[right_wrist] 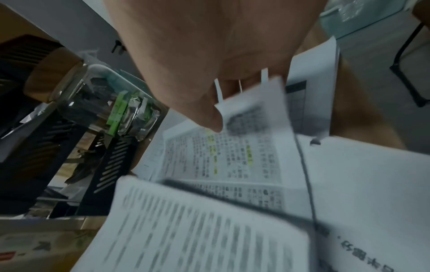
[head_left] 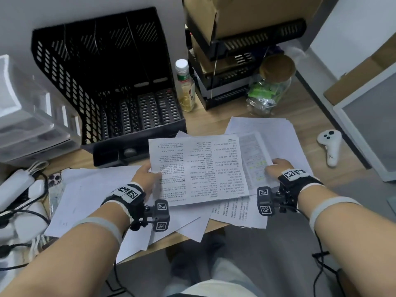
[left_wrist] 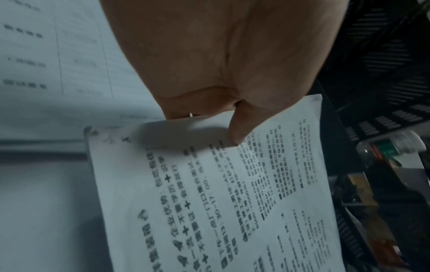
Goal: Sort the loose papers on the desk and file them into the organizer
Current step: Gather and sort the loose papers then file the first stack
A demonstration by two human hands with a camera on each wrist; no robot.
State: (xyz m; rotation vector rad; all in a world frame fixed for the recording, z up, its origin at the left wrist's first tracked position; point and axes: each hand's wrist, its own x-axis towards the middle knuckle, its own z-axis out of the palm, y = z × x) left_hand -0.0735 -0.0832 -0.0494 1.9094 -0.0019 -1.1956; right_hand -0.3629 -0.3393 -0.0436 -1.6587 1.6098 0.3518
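The printed sheet (head_left: 199,170) is up off the table, in the middle of the mess of loose papers (head_left: 90,196). The left hand (head_left: 147,179) pinches its left edge, thumb on top and fingers curled under. The right hand (head_left: 276,168) has its fingers curled on a page with yellow marks (head_left: 255,159), which lies on a stack of papers (head_left: 278,136) to the right; the wrist view shows the thumb pressed on a lifted page there.

This looks like the sorting step: picking sheets up and seeing which ones go together. No paper seems to be filed yet. The black organizer (head_left: 107,82) stands at the back of the table (head_left: 214,118), just past the papers, and its slots look empty.

Next, I think the sheets need to be squared into a neat bunch, then stood on edge and slid into one slot. A bottle (head_left: 185,86) stands just beside the organizer, so the papers should go in without bumping it.
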